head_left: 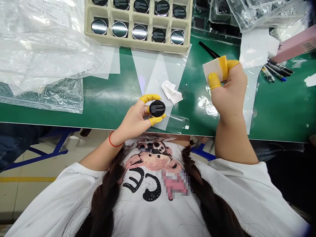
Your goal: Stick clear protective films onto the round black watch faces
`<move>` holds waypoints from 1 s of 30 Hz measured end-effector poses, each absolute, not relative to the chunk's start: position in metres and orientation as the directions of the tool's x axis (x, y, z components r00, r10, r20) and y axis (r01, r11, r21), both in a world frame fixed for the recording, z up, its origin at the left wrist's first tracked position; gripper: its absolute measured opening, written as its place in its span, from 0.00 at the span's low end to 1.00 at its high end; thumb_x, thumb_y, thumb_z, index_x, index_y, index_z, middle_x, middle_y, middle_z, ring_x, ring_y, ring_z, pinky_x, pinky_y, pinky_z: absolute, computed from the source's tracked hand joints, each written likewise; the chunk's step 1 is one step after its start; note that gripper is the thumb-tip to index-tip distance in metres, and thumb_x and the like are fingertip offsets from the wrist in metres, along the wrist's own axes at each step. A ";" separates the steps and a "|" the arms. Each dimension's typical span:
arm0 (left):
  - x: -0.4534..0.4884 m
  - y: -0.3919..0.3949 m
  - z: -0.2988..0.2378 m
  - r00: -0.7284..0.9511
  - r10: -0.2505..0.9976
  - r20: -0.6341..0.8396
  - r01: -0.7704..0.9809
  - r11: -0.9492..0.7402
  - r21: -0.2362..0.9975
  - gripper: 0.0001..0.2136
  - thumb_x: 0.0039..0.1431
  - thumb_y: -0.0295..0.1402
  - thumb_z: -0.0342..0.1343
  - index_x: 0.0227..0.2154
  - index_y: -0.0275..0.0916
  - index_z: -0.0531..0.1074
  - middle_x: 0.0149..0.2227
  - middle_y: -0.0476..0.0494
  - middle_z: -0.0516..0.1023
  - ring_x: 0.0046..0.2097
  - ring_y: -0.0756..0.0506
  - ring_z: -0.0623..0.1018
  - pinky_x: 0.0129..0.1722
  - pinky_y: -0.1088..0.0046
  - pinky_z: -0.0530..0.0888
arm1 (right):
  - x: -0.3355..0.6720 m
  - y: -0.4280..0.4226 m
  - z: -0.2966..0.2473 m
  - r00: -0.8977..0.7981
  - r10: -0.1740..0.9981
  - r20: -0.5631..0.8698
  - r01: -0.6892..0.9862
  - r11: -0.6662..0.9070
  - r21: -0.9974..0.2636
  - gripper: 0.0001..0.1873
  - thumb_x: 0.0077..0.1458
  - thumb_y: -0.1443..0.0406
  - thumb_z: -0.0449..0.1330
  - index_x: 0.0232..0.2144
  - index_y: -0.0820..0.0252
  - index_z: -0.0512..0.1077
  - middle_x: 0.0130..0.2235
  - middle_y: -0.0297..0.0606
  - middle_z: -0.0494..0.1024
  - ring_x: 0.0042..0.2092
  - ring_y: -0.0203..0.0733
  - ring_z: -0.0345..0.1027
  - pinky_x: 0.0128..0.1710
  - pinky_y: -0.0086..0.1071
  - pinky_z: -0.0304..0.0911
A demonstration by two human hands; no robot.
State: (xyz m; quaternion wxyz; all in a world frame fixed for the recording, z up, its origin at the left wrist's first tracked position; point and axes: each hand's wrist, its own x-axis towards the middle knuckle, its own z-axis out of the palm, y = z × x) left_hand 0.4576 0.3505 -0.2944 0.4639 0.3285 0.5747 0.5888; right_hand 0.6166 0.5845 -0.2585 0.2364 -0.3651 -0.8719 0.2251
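My left hand (138, 118), with yellow finger cots, pinches a small round black disc (157, 108) bearing white print, held just above the near edge of the green table (108, 95). My right hand (228, 89), also in yellow cots, is raised to the right and grips a small white square sheet (211, 68) between thumb and fingers. A crumpled white wipe (172, 92) lies on clear film sheets (153, 70) just beyond the disc.
A beige compartment tray (138, 24) holding several round discs stands at the back. Clear plastic bags (41, 52) pile up on the left. Pens (276, 69) and a pink box (296, 46) lie at the right, with more bagged parts (259, 13) behind.
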 end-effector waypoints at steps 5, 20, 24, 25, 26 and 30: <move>0.458 0.350 -0.291 -0.352 0.925 -0.144 -0.136 0.101 0.986 0.25 0.56 0.37 0.68 0.54 0.41 0.66 0.39 0.47 0.83 0.43 0.44 0.85 0.43 0.68 0.79 | 0.628 0.624 -0.280 -0.474 0.879 0.052 0.613 0.372 -0.698 0.34 0.52 0.77 0.58 0.61 0.62 0.59 0.53 0.56 0.73 0.37 0.40 0.74 0.33 0.35 0.71; 0.459 0.349 -0.292 -0.347 0.930 -0.126 -0.122 0.088 0.989 0.24 0.57 0.37 0.68 0.54 0.41 0.66 0.39 0.47 0.83 0.43 0.44 0.85 0.44 0.68 0.79 | 0.630 0.629 -0.304 -0.557 0.823 0.110 0.510 0.444 -0.737 0.23 0.61 0.68 0.59 0.58 0.60 0.66 0.49 0.50 0.75 0.47 0.43 0.72 0.52 0.42 0.68; 0.458 0.349 -0.293 -0.350 0.929 -0.122 -0.127 0.082 0.989 0.25 0.57 0.37 0.68 0.54 0.41 0.67 0.39 0.46 0.83 0.42 0.45 0.85 0.44 0.69 0.80 | 0.626 0.625 -0.297 -0.517 0.851 0.096 0.596 0.438 -0.673 0.16 0.61 0.71 0.57 0.51 0.62 0.72 0.50 0.54 0.76 0.51 0.47 0.70 0.56 0.47 0.64; 0.458 0.349 -0.294 -0.352 0.928 -0.124 -0.136 0.081 0.987 0.25 0.57 0.37 0.69 0.54 0.41 0.67 0.39 0.46 0.83 0.42 0.45 0.85 0.44 0.69 0.80 | 0.624 0.619 -0.291 -0.521 0.841 0.147 0.620 0.491 -0.612 0.17 0.59 0.72 0.57 0.50 0.61 0.73 0.52 0.54 0.75 0.55 0.50 0.68 0.59 0.49 0.61; 0.458 0.348 -0.294 -0.351 0.928 -0.126 -0.148 0.077 0.986 0.26 0.56 0.37 0.69 0.55 0.41 0.66 0.39 0.46 0.83 0.42 0.45 0.85 0.44 0.69 0.80 | 0.622 0.611 -0.285 -0.540 0.820 0.191 0.619 0.541 -0.570 0.17 0.59 0.71 0.58 0.50 0.60 0.75 0.54 0.52 0.75 0.58 0.51 0.66 0.61 0.51 0.59; 0.457 0.348 -0.298 -0.346 0.929 -0.128 -0.183 0.067 0.981 0.28 0.55 0.37 0.71 0.56 0.42 0.65 0.39 0.46 0.84 0.42 0.45 0.85 0.47 0.68 0.81 | 0.604 0.560 -0.261 -0.759 0.650 0.030 0.375 0.474 -0.797 0.14 0.62 0.55 0.60 0.44 0.56 0.77 0.47 0.42 0.78 0.50 0.46 0.71 0.53 0.44 0.65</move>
